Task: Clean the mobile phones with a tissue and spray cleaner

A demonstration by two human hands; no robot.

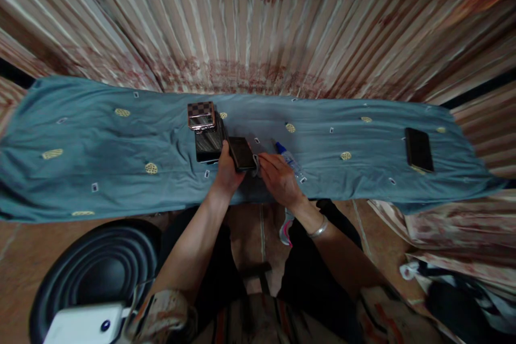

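My left hand (pixel 228 172) is closed around the left edge of a dark, flat phone (pixel 241 153), held tilted just above the cloth-covered table. My right hand (pixel 280 176) pinches a small grey cloth (pixel 256 165) against the phone's lower right edge. Just beyond the right fingers lies a clear tube with a blue cap (pixel 280 147). To the left of the held phone are shiny dark phones (pixel 208 145) lying together. A small folding phone with a checkered brown cover (pixel 200 113) rests at their far end.
A blue patterned cloth (pixel 330 180) covers the long narrow table. Another dark phone (pixel 419 149) lies toward its right end. Pleated curtains (pixel 242 21) hang behind. At lower left are a round black ridged object (pixel 100 274) and a white device (pixel 84 325).
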